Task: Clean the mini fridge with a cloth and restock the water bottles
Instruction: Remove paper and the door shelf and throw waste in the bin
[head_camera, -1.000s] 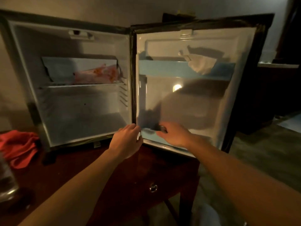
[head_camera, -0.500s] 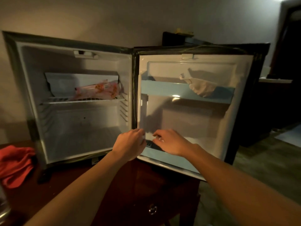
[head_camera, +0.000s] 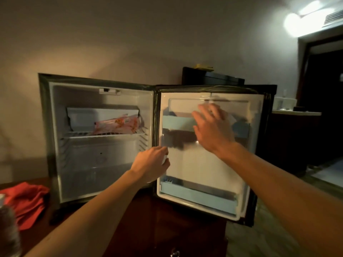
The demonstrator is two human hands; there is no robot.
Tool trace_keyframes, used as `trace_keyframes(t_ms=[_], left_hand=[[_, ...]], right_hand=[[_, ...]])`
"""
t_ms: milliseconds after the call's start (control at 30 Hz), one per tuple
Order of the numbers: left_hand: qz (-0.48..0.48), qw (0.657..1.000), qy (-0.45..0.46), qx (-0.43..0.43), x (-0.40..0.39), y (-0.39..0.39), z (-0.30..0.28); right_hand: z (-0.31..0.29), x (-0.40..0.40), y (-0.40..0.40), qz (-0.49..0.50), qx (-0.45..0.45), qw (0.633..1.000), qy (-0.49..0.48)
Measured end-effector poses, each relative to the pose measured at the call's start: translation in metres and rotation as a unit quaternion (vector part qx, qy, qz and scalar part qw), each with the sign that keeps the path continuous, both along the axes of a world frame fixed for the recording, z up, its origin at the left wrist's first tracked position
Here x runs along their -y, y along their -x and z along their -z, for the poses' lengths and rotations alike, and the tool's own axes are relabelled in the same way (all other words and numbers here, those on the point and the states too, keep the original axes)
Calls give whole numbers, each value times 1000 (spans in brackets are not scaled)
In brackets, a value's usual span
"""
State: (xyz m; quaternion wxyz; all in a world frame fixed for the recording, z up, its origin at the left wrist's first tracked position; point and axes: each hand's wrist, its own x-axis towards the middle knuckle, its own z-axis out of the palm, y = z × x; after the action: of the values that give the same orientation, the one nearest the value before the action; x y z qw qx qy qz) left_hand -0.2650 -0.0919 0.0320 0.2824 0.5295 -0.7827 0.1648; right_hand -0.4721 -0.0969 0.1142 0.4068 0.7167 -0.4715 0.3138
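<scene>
**Two hands at the open mini fridge**

Two bare hands reach toward the mini fridge [head_camera: 96,138], which stands upright on a dark wooden desk [head_camera: 130,229] with its cavity facing the viewer. Its door [head_camera: 207,164] is swung fully open to 3 o'clock, inner face toward the viewer. The right hand [head_camera: 213,127], motion-blurred, is spread with straight, released fingers in front of the door's upper pale-blue rack [head_camera: 176,123], whose long axis runs side to side. The lower door rack [head_camera: 198,199] runs the same way. The left hand [head_camera: 152,166] is at the hinge edge, fingers curled round a small white thing; what it is cannot be told. A pink packet [head_camera: 117,125] lies lengthwise on the wire shelf [head_camera: 104,135] inside; its printing is too blurred to read. At 9 o'clock a red cloth [head_camera: 26,199] lies crumpled on the desk, and a clear water bottle [head_camera: 8,230] stands at the frame's lower-left edge.
</scene>
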Motion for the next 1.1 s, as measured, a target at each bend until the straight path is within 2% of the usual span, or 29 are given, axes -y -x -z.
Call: trace_keyframes(t_ms=[67, 133, 233, 333, 400, 567, 700, 867, 1000, 1100], left_hand=[[0, 1000, -3, 1, -1, -2, 3], [5, 1000, -18, -4, -1, -6, 9], [12, 999, -44, 2, 3, -8, 19], [21, 998, -54, 13, 10, -1, 25], [28, 998, -53, 19, 15, 6, 28], [42, 994, -99, 22, 26, 18, 36], [39, 986, -158, 43, 33, 23, 45], [37, 982, -176, 50, 40, 27, 54], [35, 983, -174, 50, 43, 27, 53], [34, 984, -166, 52, 45, 30, 51]], right_hand=[[-11, 2, 7, 103, 32, 991, -80], [-14, 4, 11, 146, 47, 978, -139], [-17, 9, 12, 122, 61, 978, -160], [-22, 10, 15, 70, 75, 988, -117], [-23, 10, 20, 82, 70, 990, -92], [-18, 9, 28, 121, 105, 975, -156], [-23, 13, 34, 52, 128, 978, -158], [-31, 19, 43, -11, 139, 971, -196], [-39, 15, 52, 46, 117, 971, -202], [-43, 2, 58, 107, 60, 967, -225]])
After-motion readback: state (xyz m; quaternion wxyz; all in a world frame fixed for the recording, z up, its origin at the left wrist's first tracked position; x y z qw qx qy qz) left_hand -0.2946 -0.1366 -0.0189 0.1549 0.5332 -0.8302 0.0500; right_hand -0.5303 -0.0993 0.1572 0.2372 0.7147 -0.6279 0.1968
